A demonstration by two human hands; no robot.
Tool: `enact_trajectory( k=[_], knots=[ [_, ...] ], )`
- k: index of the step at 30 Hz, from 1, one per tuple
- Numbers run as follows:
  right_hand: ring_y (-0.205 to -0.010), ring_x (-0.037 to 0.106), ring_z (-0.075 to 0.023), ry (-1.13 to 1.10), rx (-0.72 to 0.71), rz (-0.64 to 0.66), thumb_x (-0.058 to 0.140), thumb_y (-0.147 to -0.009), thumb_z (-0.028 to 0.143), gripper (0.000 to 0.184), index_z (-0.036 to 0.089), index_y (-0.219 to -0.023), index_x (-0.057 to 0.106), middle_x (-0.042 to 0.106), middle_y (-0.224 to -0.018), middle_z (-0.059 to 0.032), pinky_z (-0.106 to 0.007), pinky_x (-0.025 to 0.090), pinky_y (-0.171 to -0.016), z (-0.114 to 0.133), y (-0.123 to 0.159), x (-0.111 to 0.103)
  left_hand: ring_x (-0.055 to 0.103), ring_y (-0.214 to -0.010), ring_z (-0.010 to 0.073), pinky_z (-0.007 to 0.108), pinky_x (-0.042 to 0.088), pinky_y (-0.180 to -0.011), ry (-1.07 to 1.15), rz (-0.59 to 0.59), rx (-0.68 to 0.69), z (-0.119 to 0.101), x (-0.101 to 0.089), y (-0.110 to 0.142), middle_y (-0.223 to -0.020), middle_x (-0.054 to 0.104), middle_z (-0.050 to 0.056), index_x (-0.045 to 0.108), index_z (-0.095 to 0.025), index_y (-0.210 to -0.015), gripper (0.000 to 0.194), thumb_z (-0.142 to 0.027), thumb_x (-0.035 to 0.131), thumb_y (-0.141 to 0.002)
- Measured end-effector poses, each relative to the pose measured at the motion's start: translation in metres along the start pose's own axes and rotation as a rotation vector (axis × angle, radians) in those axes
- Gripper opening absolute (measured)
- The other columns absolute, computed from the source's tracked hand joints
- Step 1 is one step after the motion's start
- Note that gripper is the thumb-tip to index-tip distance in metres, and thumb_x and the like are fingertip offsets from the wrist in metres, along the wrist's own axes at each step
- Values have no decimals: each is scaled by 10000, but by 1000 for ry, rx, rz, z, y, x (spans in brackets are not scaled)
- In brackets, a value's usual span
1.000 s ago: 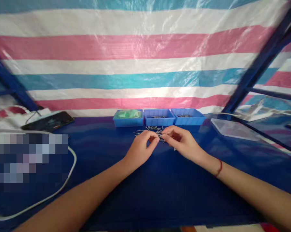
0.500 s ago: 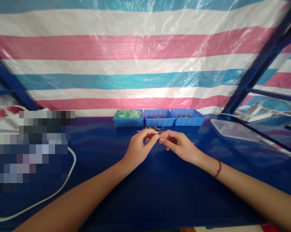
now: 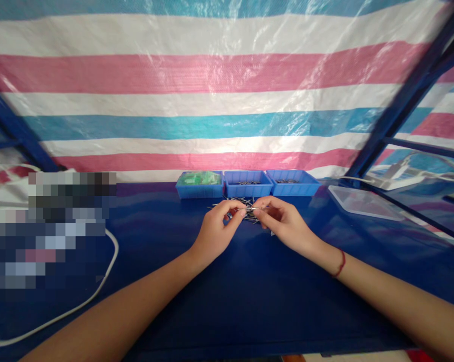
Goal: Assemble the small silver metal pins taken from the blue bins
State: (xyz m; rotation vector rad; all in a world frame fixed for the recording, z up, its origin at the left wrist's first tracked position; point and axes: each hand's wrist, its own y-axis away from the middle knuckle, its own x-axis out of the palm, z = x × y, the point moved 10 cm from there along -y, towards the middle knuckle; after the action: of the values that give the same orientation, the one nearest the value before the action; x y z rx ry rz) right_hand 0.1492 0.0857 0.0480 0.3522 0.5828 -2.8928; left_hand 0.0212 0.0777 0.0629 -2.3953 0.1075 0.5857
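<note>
Right at the fingers, I have them pinched nearly closed on both sides, a thin metal piece (image 3: 249, 208) spanning the small gap between my left hand (image 3: 216, 229) and my right hand (image 3: 287, 223). Each end sits between thumb and forefinger, a light grip that seems to suit something so slender, and it looks roughly level, its middle exposed where I can see it. Just under and around the fingertips lies a loose pile of similar pieces (image 3: 252, 219) on the blue worktop (image 3: 227, 306), close enough, I judge, to spare any reaching. Beyond it, three bins stand in a row: the left bin (image 3: 200, 191) with green wrapping, the middle bin (image 3: 248, 190) and right bin (image 3: 297, 189) with thin metal pieces inside
</note>
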Motion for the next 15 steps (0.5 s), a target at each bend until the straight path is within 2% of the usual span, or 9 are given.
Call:
enact_trajectory(
  k=[6,9,12,15],
  knots=[
    [-532,441,-91,232,-162,-43,567,-815,364,196,171,-784,571,512,-629,14,-226,362,-489,23,6,-4,598,-751,130,243,459,-687,-38,76,0,1,8,1,-852,671,14,622,-190,-876,152,-272,495,-860],
    [-555,464,-102,313,-172,-101,549,-821,383,229,168,-752,587,559,-666,-7,-232,374,-510,21,-1,-18,595,-849,151,281,454,-786,-124,80,11,3,8,0,-922,666,25,601,-191,-996,193,-287,506,-857],
    [-555,492,-114,379,-160,-338,558,-798,407,246,167,-792,611,610,-714,-26,-237,380,-504,12,-15,-65,554,-969,194,352,421,-870,-332,88,18,8,6,-2,-1002,642,40,560,-203,-1121,292,-291,522,-845],
    [-582,536,-146,536,-111,-632,580,-762,398,254,159,-816,647,653,-748,-56,-265,414,-544,-1,-20,-123,505,-1038,238,396,405,-859,-563,193,35,16,11,0,-1071,613,52,602,-233,-1086,266,-306,482,-860]
  ],
)
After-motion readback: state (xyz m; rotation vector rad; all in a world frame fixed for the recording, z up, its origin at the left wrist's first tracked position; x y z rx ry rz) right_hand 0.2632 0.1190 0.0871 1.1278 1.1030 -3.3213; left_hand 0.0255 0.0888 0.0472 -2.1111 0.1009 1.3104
